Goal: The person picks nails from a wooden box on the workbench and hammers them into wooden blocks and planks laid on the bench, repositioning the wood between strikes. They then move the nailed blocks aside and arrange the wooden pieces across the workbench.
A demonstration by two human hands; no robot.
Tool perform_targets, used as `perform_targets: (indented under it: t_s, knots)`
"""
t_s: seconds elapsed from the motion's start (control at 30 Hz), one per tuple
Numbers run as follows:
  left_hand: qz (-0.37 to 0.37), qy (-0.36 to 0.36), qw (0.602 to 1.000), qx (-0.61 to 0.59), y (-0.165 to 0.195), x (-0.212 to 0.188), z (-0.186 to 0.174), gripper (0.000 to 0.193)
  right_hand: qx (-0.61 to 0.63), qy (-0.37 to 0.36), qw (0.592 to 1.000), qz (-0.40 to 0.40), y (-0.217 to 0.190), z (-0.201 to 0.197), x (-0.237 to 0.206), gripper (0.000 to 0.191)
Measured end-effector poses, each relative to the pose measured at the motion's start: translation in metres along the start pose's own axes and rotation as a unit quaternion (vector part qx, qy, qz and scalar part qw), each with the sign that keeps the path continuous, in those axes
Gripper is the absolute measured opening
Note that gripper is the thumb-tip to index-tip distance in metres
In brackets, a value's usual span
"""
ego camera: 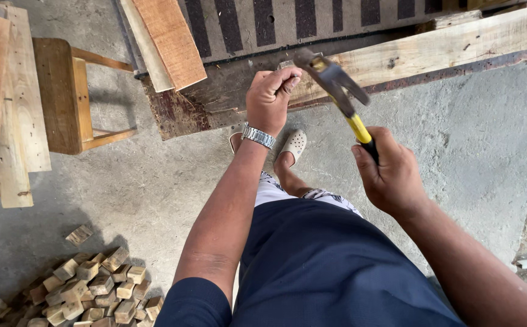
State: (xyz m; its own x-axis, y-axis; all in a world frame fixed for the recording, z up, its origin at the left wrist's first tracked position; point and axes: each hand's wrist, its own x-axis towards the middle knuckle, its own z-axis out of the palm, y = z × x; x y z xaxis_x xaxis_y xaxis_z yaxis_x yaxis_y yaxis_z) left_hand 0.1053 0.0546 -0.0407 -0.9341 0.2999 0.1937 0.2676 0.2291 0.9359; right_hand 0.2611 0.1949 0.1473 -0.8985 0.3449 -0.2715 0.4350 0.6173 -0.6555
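My right hand (390,172) grips the yellow-and-black handle of a claw hammer (335,85), whose metal head is raised over a long pale wooden plank (445,48). My left hand (270,97), with a metal watch on the wrist, is pinched shut at the plank's near edge just left of the hammer head; whatever sits between the fingertips is too small to see. The plank rests on a dark rusty metal surface (184,112). My foot in a pale perforated clog (292,145) stands on the concrete floor below.
A wooden stool (69,97) stands at left, beside stacked boards (3,109). Two more boards (163,42) lean at the top. A pile of several small wooden blocks (87,287) lies at the lower left. A striped mat (312,18) lies beyond the plank.
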Motion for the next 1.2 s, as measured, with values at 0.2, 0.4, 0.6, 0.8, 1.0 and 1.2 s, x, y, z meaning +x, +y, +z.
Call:
perform_targets:
  t_s: [0.2, 0.4, 0.6, 0.8, 1.0, 1.2]
  knots:
    - [-0.041, -0.001, 0.999, 0.019, -0.004, 0.000, 0.005, 0.017, -0.077, -0.079, 0.991, 0.072, 0.012, 0.008, 0.002, 0.027]
    - [0.072, -0.056, 0.992, 0.090, -0.002, 0.006, -0.019, 0.083, 0.010, -0.018, 0.999, 0.037, 0.021, 0.005, -0.004, 0.023]
    - [-0.014, -0.234, 0.959, 0.160, -0.001, 0.019, -0.034, 0.115, -0.042, -0.060, 0.994, 0.076, 0.018, 0.002, -0.001, 0.024]
    - [-0.004, -0.206, 0.973, 0.100, -0.007, 0.014, -0.032, 0.108, -0.002, 0.010, 1.000, -0.015, 0.015, 0.004, -0.010, 0.024]
    - [0.002, -0.188, 0.979, 0.077, -0.010, 0.014, -0.033, 0.099, -0.105, -0.072, 0.991, 0.043, 0.008, 0.011, 0.008, 0.020]
    - [-0.011, -0.193, 0.979, 0.067, -0.010, 0.011, -0.035, 0.094, 0.014, 0.031, 0.999, -0.038, -0.003, -0.003, -0.009, 0.024]
